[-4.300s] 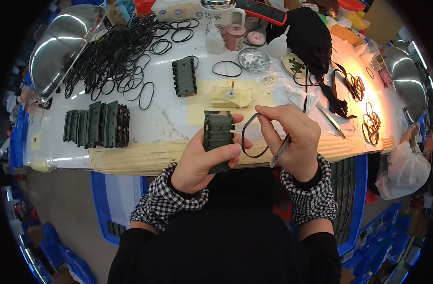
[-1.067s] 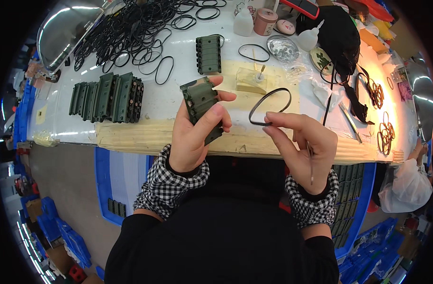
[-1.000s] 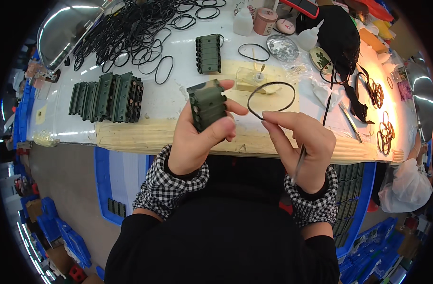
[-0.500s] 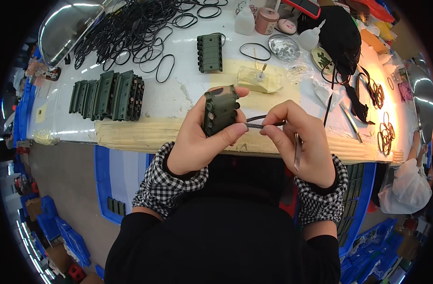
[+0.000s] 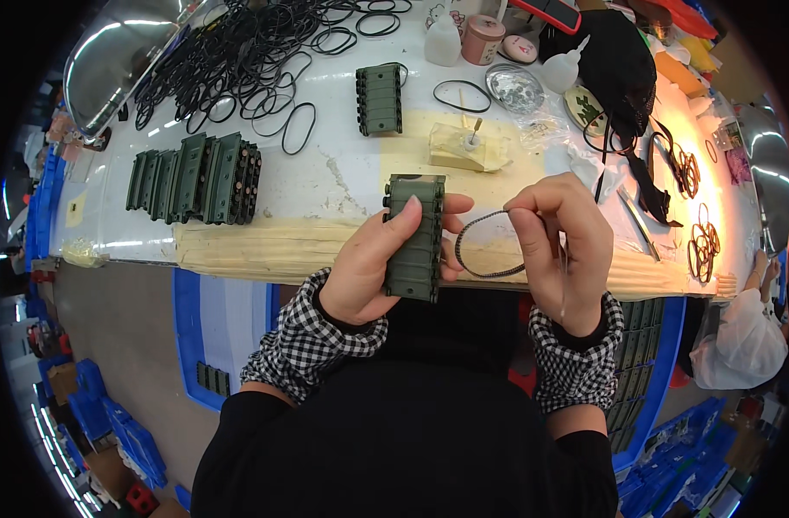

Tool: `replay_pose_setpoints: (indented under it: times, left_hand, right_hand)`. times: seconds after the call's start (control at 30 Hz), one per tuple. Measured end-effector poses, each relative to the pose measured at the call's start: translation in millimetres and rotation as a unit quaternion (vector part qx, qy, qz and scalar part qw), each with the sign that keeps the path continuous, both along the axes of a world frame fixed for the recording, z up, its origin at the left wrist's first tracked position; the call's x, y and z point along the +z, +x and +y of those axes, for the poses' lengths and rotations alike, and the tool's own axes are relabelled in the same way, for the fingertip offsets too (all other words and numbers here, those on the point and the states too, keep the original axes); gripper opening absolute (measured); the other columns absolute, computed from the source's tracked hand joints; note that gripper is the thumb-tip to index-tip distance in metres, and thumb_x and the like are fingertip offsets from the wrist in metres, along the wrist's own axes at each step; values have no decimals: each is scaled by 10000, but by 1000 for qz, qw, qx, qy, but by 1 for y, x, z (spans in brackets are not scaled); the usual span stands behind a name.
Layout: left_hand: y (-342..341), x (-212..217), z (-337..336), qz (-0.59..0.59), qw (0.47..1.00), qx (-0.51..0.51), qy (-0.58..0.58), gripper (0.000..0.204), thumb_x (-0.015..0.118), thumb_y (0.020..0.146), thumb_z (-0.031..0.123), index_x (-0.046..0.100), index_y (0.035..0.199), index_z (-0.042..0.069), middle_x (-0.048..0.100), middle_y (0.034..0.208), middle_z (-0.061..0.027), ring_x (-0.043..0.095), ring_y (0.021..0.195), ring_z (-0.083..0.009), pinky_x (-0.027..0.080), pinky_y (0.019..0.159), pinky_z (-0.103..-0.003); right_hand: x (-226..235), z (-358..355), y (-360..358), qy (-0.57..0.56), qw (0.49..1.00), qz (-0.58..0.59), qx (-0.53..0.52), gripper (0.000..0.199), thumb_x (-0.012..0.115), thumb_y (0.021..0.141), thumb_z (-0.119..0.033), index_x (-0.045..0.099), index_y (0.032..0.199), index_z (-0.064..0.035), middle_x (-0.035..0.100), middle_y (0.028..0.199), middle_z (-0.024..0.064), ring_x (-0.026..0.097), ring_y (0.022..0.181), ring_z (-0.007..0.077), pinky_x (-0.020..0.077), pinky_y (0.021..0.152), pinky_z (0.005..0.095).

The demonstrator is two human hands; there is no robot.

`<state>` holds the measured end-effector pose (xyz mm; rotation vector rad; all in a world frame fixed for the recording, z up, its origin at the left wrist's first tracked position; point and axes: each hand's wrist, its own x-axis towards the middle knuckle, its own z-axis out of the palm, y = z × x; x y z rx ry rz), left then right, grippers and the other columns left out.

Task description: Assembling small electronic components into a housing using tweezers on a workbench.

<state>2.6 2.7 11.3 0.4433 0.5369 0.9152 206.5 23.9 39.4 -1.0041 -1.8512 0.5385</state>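
A: Closest to you, your left hand (image 5: 360, 269) is wrapped round a green molded piece (image 5: 422, 255), thumb flat on its face and fingers behind. You have it nearly upright, just above the front edge of the table (image 5: 265, 249).

B: It looks like thin, rigid plastic, so I'd expect it to feel light and not to flex for you. The small round parts along its long sides seem the likeliest to snap. Press on the broad face and the back, as your thumb does, and go easy on those edges.

A: Your right hand (image 5: 582, 246) pinches a ribbed black loop (image 5: 461, 252) by its top, between thumb and forefinger. The rest hangs in a curve toward your left fingertips; I can't tell whether it touches them.

B: That loop should be soft, springy and almost weightless, probably rubbery with decent grip. A fingertip pinch is enough, though it could twist if you hold it at only one spot.

A: You also have a slim metallic tool (image 5: 564, 289) tucked in that right hand. It's blurred, so its tip is hard to make out; keep it off the loop.

B: Past your hands sit the taped block (image 5: 457, 159) and, to your left, a row of green pieces (image 5: 192, 183). Farther off lie a lone green piece (image 5: 380, 105) and the heap of black loops (image 5: 230, 73), tangled enough to snag if you tug.
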Motion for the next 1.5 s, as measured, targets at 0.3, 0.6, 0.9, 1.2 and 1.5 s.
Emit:
replay_pose_setpoints:
  times: [0.3, 0.6, 0.9, 1.2, 1.5]
  left_hand:
    - [18, -11, -12, 84, 987, 75, 115, 302, 562, 969, 163, 467, 1217, 19, 628, 1013, -90, 630, 933, -173, 524, 839, -317]
    - [30, -15, -17, 125, 968, 166, 140, 273, 536, 979, 128, 446, 1210, 15, 596, 1053, -63, 618, 926, -142, 531, 827, -290]
    - [29, -12, -16, 113, 970, 168, 132, 251, 516, 988, 136, 458, 1203, 20, 599, 1036, -55, 622, 883, -135, 546, 805, -298]
    - [31, -15, -18, 141, 958, 188, 166, 255, 520, 991, 133, 477, 1215, 18, 597, 1086, -40, 568, 976, -96, 478, 857, -249]
    - [31, -18, -18, 94, 975, 170, 106, 263, 505, 994, 119, 467, 1234, 19, 592, 1112, -51, 571, 1018, -111, 477, 879, -260]
  right_hand:
    - [-19, -8, -19, -253, 953, 164, 12, 76, 660, 860, -55, 609, 850, 0, 567, 726, 8, 367, 480, 16, 283, 430, 196]
    - [-19, -12, -33, -206, 962, 181, -13, 67, 658, 854, -29, 603, 842, 7, 568, 721, 42, 458, 504, 38, 337, 431, 192]
    - [-10, -15, -32, -174, 976, 127, -32, 106, 678, 812, 19, 673, 914, -9, 624, 724, 41, 562, 512, 76, 409, 438, 230]
    - [-26, -14, -38, 102, 991, 4, -85, 218, 719, 721, 52, 702, 927, -17, 602, 689, 80, 566, 554, 175, 418, 478, 271]
    - [-22, -18, -38, -69, 990, 103, -60, 190, 690, 766, 68, 691, 939, -10, 594, 680, 44, 558, 569, 88, 411, 476, 241]
